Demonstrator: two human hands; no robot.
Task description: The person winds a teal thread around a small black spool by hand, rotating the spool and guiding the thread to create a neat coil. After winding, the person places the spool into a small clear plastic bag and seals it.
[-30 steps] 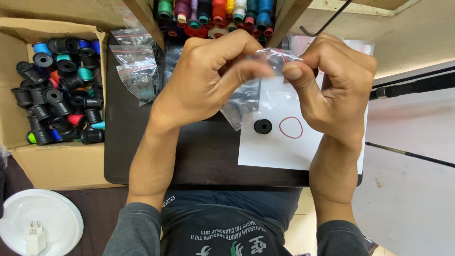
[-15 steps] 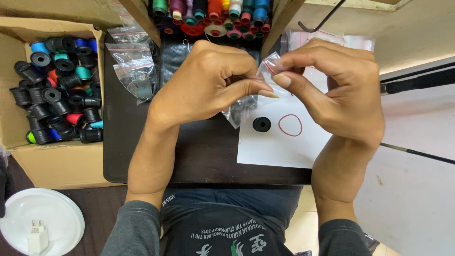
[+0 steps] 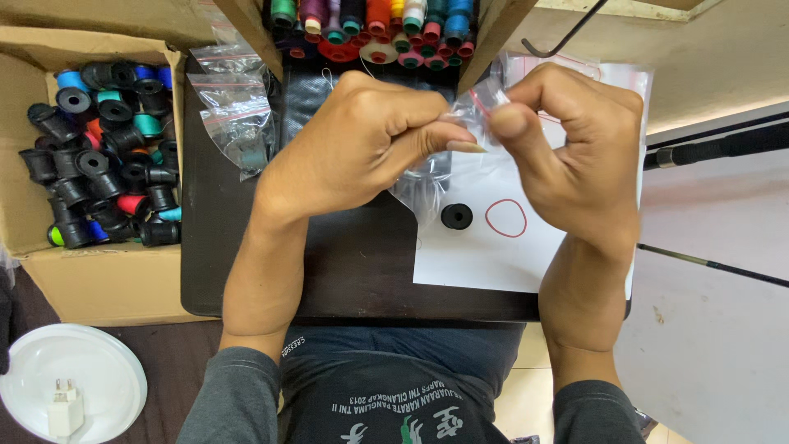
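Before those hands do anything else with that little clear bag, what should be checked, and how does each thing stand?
1. Left hand pinches the clear bag: ok.
2. Right hand pinches the bag's red-striped top: ok.
3. Bag mouth open: cannot tell, fingers hide it.
4. Black bobbin lies loose on the white paper, apart from the bag: ok.
5. Red rubber band lies beside the bobbin, not touching it: ok.
6. Bag's contents: cannot tell.

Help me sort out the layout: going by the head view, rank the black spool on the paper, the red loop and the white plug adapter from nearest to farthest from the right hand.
1. Red loop, on paper beside right hand.
2. Black spool, just left of it.
3. White plug adapter, far lower-left on plate.
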